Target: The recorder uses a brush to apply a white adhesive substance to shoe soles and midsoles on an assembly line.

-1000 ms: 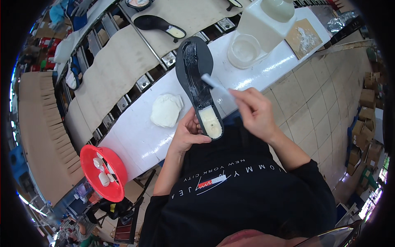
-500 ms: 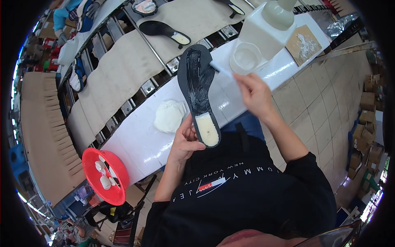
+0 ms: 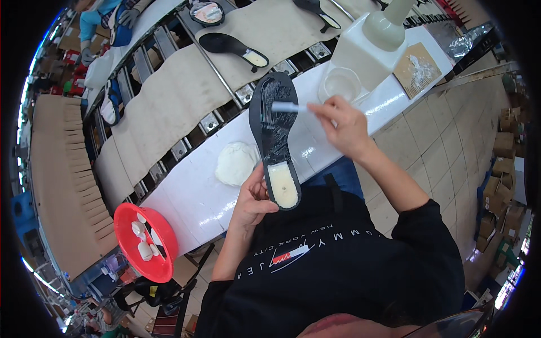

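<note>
My left hand (image 3: 252,205) is closed round the heel end of a black shoe sole (image 3: 260,127), thumb lying along its edge. The sole is held up over the table's near edge, toe pointing away from me. Its forepart and middle shine with a wet coating, and a cream-coloured pad (image 3: 283,186) sits in the heel. Pinched in my right hand (image 3: 344,125) is a brush (image 3: 288,107) with a pale handle, blurred by motion. It reaches across the sole's forepart; its bristles are hard to make out. A crumpled white lump (image 3: 236,163) rests on the table left of the sole.
Right of the sole stand a clear cup (image 3: 341,84) and a whitish square container (image 3: 363,53), near cardboard (image 3: 416,70) smeared white. A red basin (image 3: 170,242) holds white pieces. Another black sole (image 3: 230,45) lies on the cloth-covered conveyor (image 3: 174,107). Someone's gloved hand (image 3: 129,17) is at upper left.
My right hand's brush has swept from the sole's right edge leftward over the forepart. My left hand keeps its hold on the heel. The whole view has shifted slightly.
</note>
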{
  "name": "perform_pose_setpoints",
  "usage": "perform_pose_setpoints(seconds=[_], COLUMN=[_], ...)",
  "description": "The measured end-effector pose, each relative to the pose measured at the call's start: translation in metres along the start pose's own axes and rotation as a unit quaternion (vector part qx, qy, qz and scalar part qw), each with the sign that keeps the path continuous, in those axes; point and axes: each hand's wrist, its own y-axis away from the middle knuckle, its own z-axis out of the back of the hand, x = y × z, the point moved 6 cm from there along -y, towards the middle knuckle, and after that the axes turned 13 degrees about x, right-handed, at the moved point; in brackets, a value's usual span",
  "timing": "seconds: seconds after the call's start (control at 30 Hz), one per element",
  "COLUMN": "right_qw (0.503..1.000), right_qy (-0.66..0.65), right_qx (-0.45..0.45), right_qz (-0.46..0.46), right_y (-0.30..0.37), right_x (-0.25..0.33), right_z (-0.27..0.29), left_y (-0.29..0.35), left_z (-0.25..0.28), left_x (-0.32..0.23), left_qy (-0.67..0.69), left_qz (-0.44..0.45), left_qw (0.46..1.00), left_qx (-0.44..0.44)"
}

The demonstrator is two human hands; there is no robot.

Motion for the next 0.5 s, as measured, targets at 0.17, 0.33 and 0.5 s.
perform_pose_setpoints(seconds=[0.17, 0.33, 0.5], right_qw=[0.996, 0.999, 0.999], right_qy=[-0.066, 0.039, 0.028], right_qx=[0.065, 0.010, 0.009], right_qz=[-0.010, -0.036, -0.038], right_y=[0.010, -0.040, -0.055], right_x=[0.013, -0.022, -0.020], right_z=[-0.010, -0.012, 0.005], left_y=[0.002, 0.005, 0.008], left_z=[0.002, 0.001, 0.003], left_x=[0.001, -0.001, 0.001], left_qy=[-0.007, -0.011, 0.001], left_qz=[0.009, 0.008, 0.003], left_qw=[1.000, 1.000, 1.000], left_qx=[-0.005, -0.001, 0.000])
